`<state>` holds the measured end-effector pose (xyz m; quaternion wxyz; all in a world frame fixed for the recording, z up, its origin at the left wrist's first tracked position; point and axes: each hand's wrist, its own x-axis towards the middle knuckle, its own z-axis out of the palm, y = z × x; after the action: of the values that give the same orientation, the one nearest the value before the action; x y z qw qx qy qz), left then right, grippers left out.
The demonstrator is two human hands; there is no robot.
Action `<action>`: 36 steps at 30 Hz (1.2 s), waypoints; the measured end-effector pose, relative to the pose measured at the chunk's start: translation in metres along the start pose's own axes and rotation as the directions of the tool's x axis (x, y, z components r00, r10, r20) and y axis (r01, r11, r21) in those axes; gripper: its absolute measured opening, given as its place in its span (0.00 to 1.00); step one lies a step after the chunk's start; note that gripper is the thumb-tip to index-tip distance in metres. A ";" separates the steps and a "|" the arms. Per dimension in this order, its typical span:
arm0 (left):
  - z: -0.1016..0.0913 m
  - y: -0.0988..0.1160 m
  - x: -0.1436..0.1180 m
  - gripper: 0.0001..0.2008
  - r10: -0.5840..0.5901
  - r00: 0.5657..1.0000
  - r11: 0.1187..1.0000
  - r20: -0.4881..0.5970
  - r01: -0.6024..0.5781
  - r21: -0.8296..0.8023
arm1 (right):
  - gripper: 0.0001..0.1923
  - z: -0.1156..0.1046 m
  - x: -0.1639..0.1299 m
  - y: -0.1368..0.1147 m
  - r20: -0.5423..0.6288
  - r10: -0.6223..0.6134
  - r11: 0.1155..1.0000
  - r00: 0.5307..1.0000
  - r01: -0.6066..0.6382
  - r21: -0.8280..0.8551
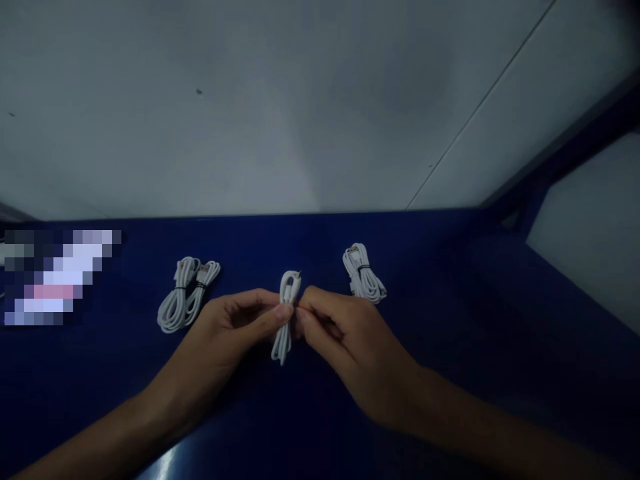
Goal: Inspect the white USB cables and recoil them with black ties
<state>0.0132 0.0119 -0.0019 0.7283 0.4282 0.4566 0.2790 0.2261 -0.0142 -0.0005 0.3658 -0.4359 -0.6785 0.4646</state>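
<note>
A white USB cable (289, 285), coiled into a narrow bundle, is upright between my hands at the middle of the head view. My left hand (227, 327) pinches the coil at its waist, thumb in front and fingers behind. Against the coil's right side, my right hand (350, 337) is closed with thumb and index finger pressed together. Whatever lies between those fingertips is too small and dark to make out. The coil's loops show above and below the grip; its middle is partly covered by the left thumb.
Two tied white cable bundles (175, 307) lie side by side on the blue table (280, 427) to the left. Another tied cable bundle (367, 275) lies beyond my right hand. A pixelated bright object (70, 273) is at far left. A pale wall panel (250, 133) rises behind the table.
</note>
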 end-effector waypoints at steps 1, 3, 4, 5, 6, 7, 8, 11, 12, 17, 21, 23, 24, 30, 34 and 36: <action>0.000 0.000 0.000 0.04 -0.016 1.000 1.000 -0.008 0.015 -0.015 | 0.16 0.001 0.000 0.001 0.004 -0.036 0.999 0.999 0.036 -0.041; 0.001 0.001 -0.001 0.03 -0.022 1.000 0.999 -0.016 0.022 -0.026 | 0.16 0.002 0.000 0.003 0.019 -0.067 0.993 0.998 0.068 -0.093; 0.001 0.001 -0.001 0.03 -0.010 1.000 1.000 -0.013 0.010 -0.017 | 0.16 0.002 0.000 0.003 0.025 -0.061 0.992 0.998 0.064 -0.106; 0.002 0.002 -0.001 0.02 0.014 1.000 1.000 -0.011 -0.014 0.001 | 0.16 0.002 0.000 0.003 0.030 -0.049 0.993 0.998 0.052 -0.109; 0.002 0.003 -0.002 0.02 0.046 0.999 0.999 -0.010 -0.046 0.028 | 0.16 0.002 0.000 0.003 0.036 -0.030 0.994 0.999 0.034 -0.105; 0.003 0.004 -0.002 0.02 0.084 0.996 0.995 -0.009 -0.083 0.058 | 0.15 0.002 0.000 0.002 0.040 -0.012 0.995 0.999 0.016 -0.100; 0.004 0.005 -0.002 0.03 0.124 0.992 0.988 -0.011 -0.123 0.090 | 0.14 0.003 0.000 0.002 0.042 0.001 0.995 0.999 0.003 -0.098; 0.006 0.007 -0.002 0.06 0.214 0.976 0.964 -0.031 -0.206 0.170 | 0.13 0.006 -0.001 0.001 0.033 0.029 0.995 0.999 -0.026 -0.098; 0.006 0.007 -0.002 0.07 0.217 0.975 0.961 -0.035 -0.207 0.183 | 0.13 0.006 -0.001 0.000 0.032 0.041 0.995 0.999 -0.038 -0.094; 0.001 0.003 0.001 0.04 0.122 0.993 0.983 0.000 -0.121 0.135 | 0.16 0.000 -0.001 0.000 0.011 0.077 0.995 0.997 -0.076 -0.069; -0.004 0.001 0.000 0.10 0.096 0.995 0.985 0.013 -0.097 0.142 | 0.18 -0.004 -0.001 0.001 -0.024 0.082 0.996 0.996 -0.083 -0.034; -0.004 0.002 -0.001 0.11 0.115 0.993 0.978 0.004 -0.114 0.174 | 0.18 -0.005 -0.002 0.002 -0.030 0.079 0.996 0.996 -0.080 -0.033; -0.003 0.002 -0.001 0.11 0.124 0.992 0.975 -0.002 -0.121 0.186 | 0.18 -0.005 -0.002 0.003 -0.028 0.079 0.996 0.996 -0.080 -0.041; 0.000 0.001 0.002 0.10 0.138 0.989 0.977 -0.049 -0.128 0.172 | 0.20 -0.005 0.000 0.006 -0.025 0.066 0.989 0.998 -0.068 -0.130; 0.003 0.002 0.000 0.09 0.194 0.978 0.962 -0.078 -0.174 0.212 | 0.17 -0.003 0.000 0.006 -0.010 -0.013 0.980 1.000 0.011 -0.197; 0.004 0.003 -0.003 0.08 0.239 0.965 0.945 -0.109 -0.205 0.256 | 0.15 -0.002 0.000 0.007 0.019 -0.061 0.974 0.998 0.064 -0.219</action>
<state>0.0154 0.0095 0.0026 0.6010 0.5423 0.4852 0.3307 0.2298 -0.0118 -0.0064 0.3257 -0.4494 -0.7412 0.3777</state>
